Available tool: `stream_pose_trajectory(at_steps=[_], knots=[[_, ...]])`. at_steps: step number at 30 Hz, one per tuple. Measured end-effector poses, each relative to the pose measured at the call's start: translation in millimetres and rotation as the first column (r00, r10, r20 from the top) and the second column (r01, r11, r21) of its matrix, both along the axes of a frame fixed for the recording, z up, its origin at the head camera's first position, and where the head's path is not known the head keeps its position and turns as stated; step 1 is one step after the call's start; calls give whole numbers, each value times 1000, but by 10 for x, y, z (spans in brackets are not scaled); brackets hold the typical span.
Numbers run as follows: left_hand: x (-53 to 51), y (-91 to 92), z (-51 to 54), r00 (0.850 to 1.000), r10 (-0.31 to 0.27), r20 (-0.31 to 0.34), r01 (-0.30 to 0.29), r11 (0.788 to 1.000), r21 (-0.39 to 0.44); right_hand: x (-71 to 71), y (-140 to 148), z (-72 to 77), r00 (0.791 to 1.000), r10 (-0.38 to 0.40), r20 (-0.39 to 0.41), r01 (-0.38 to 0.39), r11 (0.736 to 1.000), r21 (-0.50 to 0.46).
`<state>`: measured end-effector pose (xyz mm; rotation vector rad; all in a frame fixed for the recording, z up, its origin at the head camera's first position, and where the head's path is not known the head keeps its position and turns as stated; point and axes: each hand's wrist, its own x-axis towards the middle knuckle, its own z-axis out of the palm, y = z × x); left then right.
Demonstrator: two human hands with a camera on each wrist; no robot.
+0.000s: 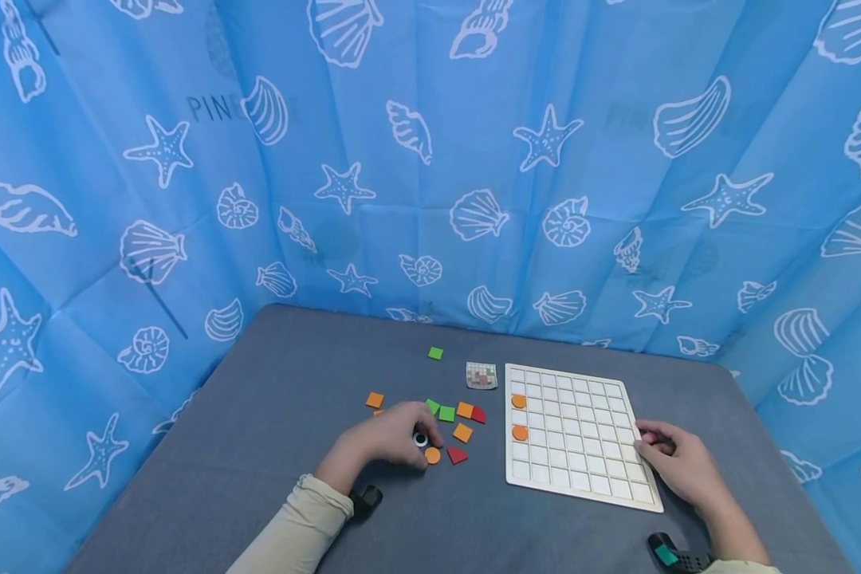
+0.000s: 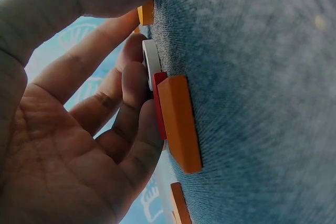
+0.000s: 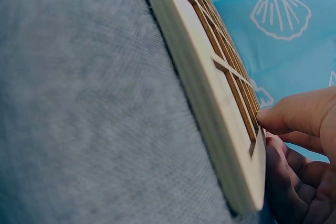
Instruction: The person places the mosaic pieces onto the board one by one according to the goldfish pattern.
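My left hand (image 1: 400, 434) is low over the loose pieces on the table. Its thumb and index fingertips sit on either side of an orange disc (image 1: 433, 455), pinching it close to the cloth. Between that hand's fingers lies a white ring piece with a dark centre (image 1: 420, 439); its edge shows by the curled fingers in the left wrist view. A red quarter-round piece (image 1: 457, 454) lies just right of the disc. My right hand (image 1: 678, 462) grips the right edge of a pale wooden grid board (image 1: 581, 493), thumb on its rim. Two orange discs (image 1: 520, 433) occupy its left column.
Orange squares (image 1: 462, 432), green squares (image 1: 446, 414) and another red quarter-round (image 1: 478, 414) are scattered between hand and board. A lone green square (image 1: 435, 353) lies farther back, near a small patterned card (image 1: 481, 375). A blue shell-print curtain (image 1: 416, 239) borders the table.
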<state>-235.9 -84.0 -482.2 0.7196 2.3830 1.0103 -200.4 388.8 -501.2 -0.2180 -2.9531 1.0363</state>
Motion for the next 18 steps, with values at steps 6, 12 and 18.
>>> stream_pose_trajectory(at_steps=[6,12,18], knots=[[6,4,-5,1000,11,-6,-11,1000,7,-19,-12,11,1000,-8,5,8,1000,1],[7,10,-6,1000,3,-14,-3,1000,2,-22,-10,17,1000,-7,15,7,1000,-1],[19,27,13,1000,-4,-21,4,1000,-8,-18,-9,16,1000,-3,17,3,1000,-8]])
